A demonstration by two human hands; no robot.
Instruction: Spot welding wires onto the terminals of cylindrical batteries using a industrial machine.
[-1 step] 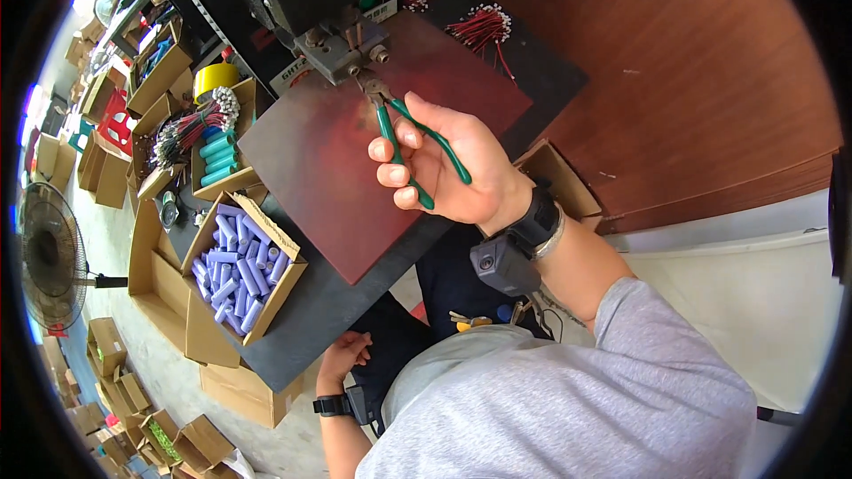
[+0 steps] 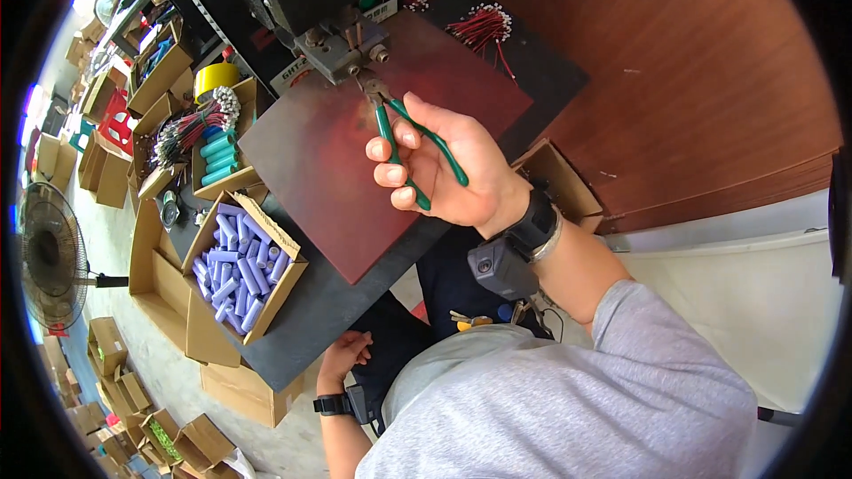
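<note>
Our right hand (image 2: 448, 173) clamps green-handled metal pliers (image 2: 404, 146), long axis pointing up-left into the machine's metal head (image 2: 346, 44), left hand (image 2: 344, 357) loosely curled in our lap

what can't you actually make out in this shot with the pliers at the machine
Head view only:
- Tip of the green-handled pliers: too small where it meets the machine head to tell what it grips.
- Right hand palm: turned away.
- Left hand: low beside the table edge; its fingers curl, any contents hidden.
- Cardboard box: inside blocked by the wrist.
</note>
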